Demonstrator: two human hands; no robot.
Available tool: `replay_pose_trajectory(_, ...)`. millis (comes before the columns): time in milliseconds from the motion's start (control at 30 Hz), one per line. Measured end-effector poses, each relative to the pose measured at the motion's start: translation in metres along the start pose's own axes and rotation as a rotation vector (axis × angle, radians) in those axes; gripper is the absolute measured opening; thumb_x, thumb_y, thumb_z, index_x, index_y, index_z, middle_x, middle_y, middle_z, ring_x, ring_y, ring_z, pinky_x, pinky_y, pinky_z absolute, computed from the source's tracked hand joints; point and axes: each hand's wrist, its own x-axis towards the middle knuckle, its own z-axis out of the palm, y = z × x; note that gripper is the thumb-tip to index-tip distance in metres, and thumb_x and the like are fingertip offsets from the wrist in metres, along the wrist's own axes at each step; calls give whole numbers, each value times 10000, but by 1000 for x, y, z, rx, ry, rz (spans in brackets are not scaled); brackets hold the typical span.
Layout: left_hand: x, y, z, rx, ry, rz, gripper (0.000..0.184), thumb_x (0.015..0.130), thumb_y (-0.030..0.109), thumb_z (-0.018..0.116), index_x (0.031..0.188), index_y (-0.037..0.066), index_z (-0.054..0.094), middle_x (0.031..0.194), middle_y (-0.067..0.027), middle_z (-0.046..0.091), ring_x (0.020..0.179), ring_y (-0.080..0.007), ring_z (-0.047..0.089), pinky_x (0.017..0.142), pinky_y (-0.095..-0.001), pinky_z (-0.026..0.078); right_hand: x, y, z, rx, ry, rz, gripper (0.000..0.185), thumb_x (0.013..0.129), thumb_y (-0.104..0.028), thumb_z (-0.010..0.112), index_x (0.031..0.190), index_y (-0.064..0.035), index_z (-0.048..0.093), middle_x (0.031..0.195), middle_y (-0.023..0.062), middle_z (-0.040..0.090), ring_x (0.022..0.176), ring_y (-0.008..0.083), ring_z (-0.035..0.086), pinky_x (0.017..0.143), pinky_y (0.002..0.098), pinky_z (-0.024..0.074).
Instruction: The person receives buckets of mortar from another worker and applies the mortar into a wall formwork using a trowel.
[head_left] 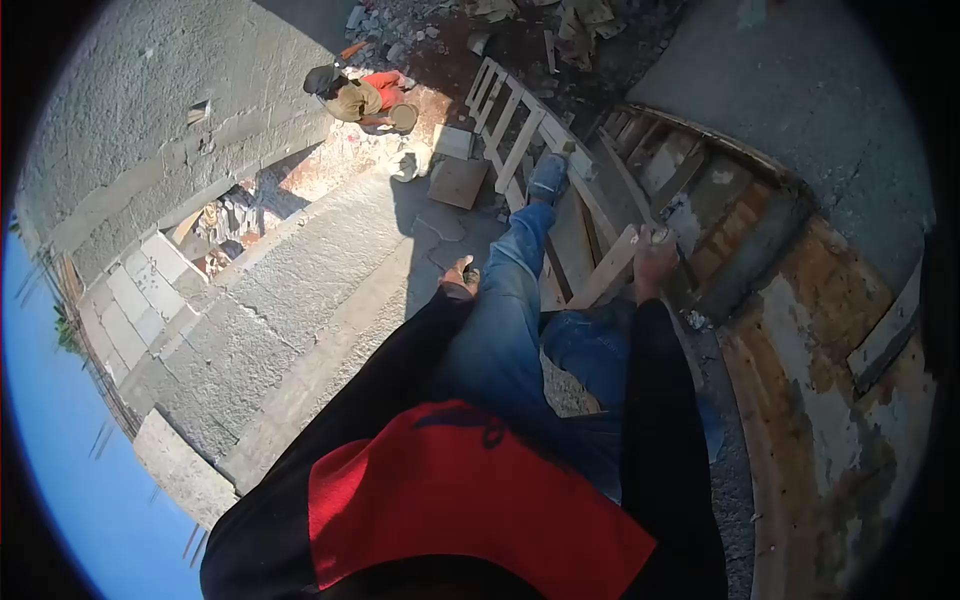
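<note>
Below me a wooden ladder (522,150) with pale flat rungs slopes down to the ground. My right hand (655,262) is closed at the upper end of its side rail, with the fingers curled over the wood; part of the grip is hidden. Beside my left thigh, over the grey concrete, my left hand (461,276) hangs with fingers loosely apart and nothing visible in them. One blue shoe (548,178) of mine is on the ladder. My other leg is bent close to the ladder's top.
Down at ground level a co-worker (360,98) bends over a round bucket (403,118). Square boards (459,182) lie near the ladder's left side. A rough concrete wall (270,290) runs along the left. Wooden formwork (770,250) stands at the right. Rubble (400,30) covers the far ground.
</note>
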Motion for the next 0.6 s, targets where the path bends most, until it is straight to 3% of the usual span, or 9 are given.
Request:
replay_pose_trajectory(67, -14, 23, 3, 104, 31, -73, 442, 850, 231, 654, 1279, 162, 574, 1103, -217, 654, 1034, -352, 635, 913, -402, 497, -14, 2, -8, -123, 19, 103, 399, 833, -317, 686, 1051, -7, 564, 1001, 267, 634, 941, 445, 603, 812, 525, 464)
replay_pose_trajectory(100, 30, 53, 3, 98, 69, -51, 442, 850, 231, 654, 1279, 162, 574, 1103, -217, 654, 1034, -352, 635, 913, -402, 497, 18, -8, 17, -91, 41, 80, 399, 833, -317, 686, 1051, -7, 564, 1001, 267, 634, 941, 445, 603, 812, 525, 464)
replay_pose_trajectory(167, 32, 90, 3, 103, -55, -94, 433, 852, 229, 652, 1276, 167, 585, 1078, -207, 664, 1021, -362, 636, 900, -402, 503, 7, 1, 19, -80, 123, 103, 366, 845, -301, 658, 1030, -3, 554, 985, 258, 625, 935, 445, 603, 794, 528, 467)
replay_pose_trajectory(300, 81, 146, 5, 249, -256, 39, 415, 885, 254, 608, 1288, 164, 575, 1121, -205, 647, 1040, -361, 627, 884, -404, 499, 0, -3, 22, -76, 211, 89, 335, 849, -267, 631, 1017, 21, 592, 941, 262, 651, 894, 450, 619, 783, 521, 469)
replay_pose_trajectory(433, 122, 218, -18, 147, -164, 178, 379, 878, 240, 626, 1235, 109, 622, 1060, -212, 668, 988, -349, 647, 886, -378, 495, 0, -2, 20, -127, 204, 84, 325, 855, -243, 613, 1052, 12, 572, 970, 251, 646, 891, 457, 617, 780, 525, 475)
replay_pose_trajectory(500, 160, 227, -21, 112, -41, 378, 390, 867, 222, 645, 1237, 103, 619, 1055, -202, 677, 964, -339, 653, 881, -366, 495, -2, -1, 20, -135, 202, 76, 333, 855, -241, 610, 1071, 8, 562, 982, 246, 644, 895, 458, 615, 779, 524, 477)
replay_pose_trajectory(600, 186, 264, -43, 125, 7, 380, 410, 857, 221, 661, 1239, 78, 614, 1078, -195, 678, 981, -324, 653, 880, -357, 493, -3, -8, 17, -144, 133, 157, 347, 852, -246, 611, 1096, -9, 543, 999, 238, 637, 913, 448, 614, 779, 519, 482)
